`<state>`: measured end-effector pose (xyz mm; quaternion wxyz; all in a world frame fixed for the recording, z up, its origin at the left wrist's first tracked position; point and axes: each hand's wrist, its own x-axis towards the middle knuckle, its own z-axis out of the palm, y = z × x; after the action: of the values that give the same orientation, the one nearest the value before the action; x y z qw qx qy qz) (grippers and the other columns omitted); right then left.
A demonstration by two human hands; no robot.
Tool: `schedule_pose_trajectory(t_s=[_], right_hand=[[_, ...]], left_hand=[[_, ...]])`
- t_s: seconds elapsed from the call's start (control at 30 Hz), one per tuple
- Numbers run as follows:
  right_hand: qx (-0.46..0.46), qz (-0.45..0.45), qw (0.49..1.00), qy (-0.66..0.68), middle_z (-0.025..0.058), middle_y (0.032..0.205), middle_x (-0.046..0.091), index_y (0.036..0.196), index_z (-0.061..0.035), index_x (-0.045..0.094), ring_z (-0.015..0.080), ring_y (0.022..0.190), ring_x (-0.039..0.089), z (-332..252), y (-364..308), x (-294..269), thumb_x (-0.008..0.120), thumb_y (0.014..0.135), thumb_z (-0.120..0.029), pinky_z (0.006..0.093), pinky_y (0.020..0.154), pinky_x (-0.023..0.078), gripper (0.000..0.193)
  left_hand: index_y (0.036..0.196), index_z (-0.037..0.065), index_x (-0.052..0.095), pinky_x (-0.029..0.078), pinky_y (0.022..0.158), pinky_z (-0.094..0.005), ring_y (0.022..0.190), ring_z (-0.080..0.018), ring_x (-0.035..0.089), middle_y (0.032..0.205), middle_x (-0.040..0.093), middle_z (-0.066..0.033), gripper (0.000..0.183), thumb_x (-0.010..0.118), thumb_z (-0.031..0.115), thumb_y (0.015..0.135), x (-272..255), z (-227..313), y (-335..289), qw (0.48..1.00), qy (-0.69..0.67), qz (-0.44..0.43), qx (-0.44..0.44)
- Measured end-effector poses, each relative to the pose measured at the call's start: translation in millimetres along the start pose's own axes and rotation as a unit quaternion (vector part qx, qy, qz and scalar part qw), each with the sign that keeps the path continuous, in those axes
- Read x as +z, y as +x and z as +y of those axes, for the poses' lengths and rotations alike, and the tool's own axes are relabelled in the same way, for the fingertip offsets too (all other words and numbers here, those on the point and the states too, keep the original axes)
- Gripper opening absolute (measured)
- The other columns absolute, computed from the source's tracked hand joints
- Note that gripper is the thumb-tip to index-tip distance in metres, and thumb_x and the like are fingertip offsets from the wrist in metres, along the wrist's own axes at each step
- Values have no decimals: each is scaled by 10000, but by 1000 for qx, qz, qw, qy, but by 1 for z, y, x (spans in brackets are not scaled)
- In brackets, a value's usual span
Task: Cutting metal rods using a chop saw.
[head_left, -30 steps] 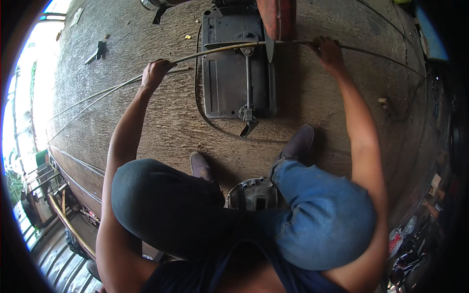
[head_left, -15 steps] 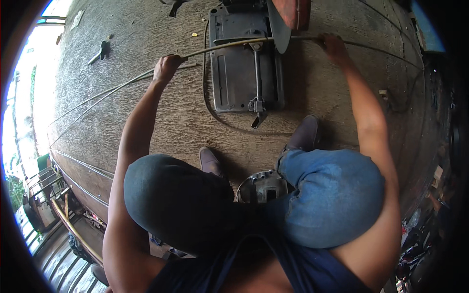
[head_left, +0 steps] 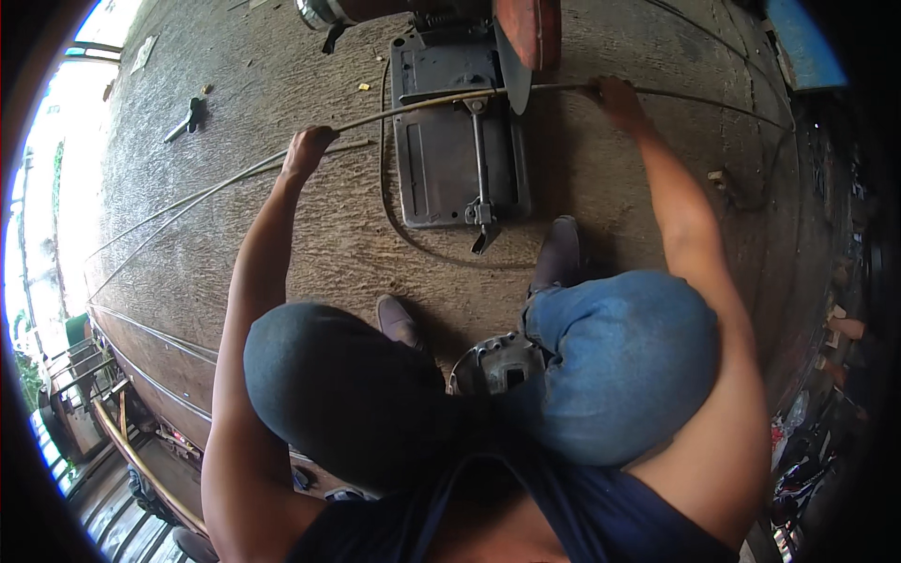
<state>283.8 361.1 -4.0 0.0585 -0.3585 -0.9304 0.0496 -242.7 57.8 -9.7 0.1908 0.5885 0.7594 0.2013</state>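
Note:
A long thin metal rod (head_left: 413, 106) lies across the dark base (head_left: 439, 174) of a cut-off saw. My left hand (head_left: 309, 152) is closed round the rod to the left of the base. To the right of the saw, my right hand (head_left: 617, 101) grips the same rod. The grey cutting disc (head_left: 514, 80) hangs down at the rod under a red guard (head_left: 528, 36); whether it touches the rod I cannot tell. A clamp screw (head_left: 482, 158) runs along the base towards me, its front end beside the rod.
Further rods (head_left: 160, 225) stretch over the rough floor at the left. A small tool with a dark head (head_left: 194, 114) lies far left. A cable (head_left: 387, 202) curves round the saw base. Between my shoes sits a dark welding mask (head_left: 493, 364). Clutter lines the right edge.
The view has shifted, so the saw appears lower and further left, with more of its motor showing. Both hands keep their hold on the rod, about the same distance from the saw.

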Motion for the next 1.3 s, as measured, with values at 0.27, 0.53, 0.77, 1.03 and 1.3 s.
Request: schedule_pose_trajectory(t_s=[0.27,0.53,0.77,1.03,1.3], right_hand=[[14,-26,999,-13,175,934,649,1022,-81,646,380,916,602,1,3,-2,497,923,-460,479,807,447,418],[31,-17,998,46,170,888,649,992,-70,658,375,895,602,5,0,9,464,918,-554,469,791,454,526],[8,17,1000,19,173,867,650,972,-56,664,365,867,615,2,2,5,462,928,-539,464,790,453,525],[142,20,980,135,218,1040,629,1198,-41,548,375,1028,590,-27,80,-26,308,949,-579,512,928,418,639],[141,157,975,-67,163,1285,516,1318,-151,462,378,1149,527,-41,63,63,363,927,-592,555,999,337,598]], left_hand=[[965,100,702,500,698,-386,819,-323,647,909,673,-143,216,582,259,882,3,-1,-2,995,50,27,76],[974,129,703,493,698,-387,801,-325,645,872,668,-142,216,563,274,895,4,-11,-2,996,67,10,63],[965,120,698,481,673,-397,776,-330,636,853,663,-144,207,574,268,892,2,-14,3,994,73,0,87],[936,62,682,469,652,-357,736,-300,633,848,654,-160,181,587,205,879,5,0,-1,998,16,-6,60],[925,41,678,471,648,-348,727,-298,633,817,643,-167,158,582,149,862,0,5,4,995,39,-25,84]])
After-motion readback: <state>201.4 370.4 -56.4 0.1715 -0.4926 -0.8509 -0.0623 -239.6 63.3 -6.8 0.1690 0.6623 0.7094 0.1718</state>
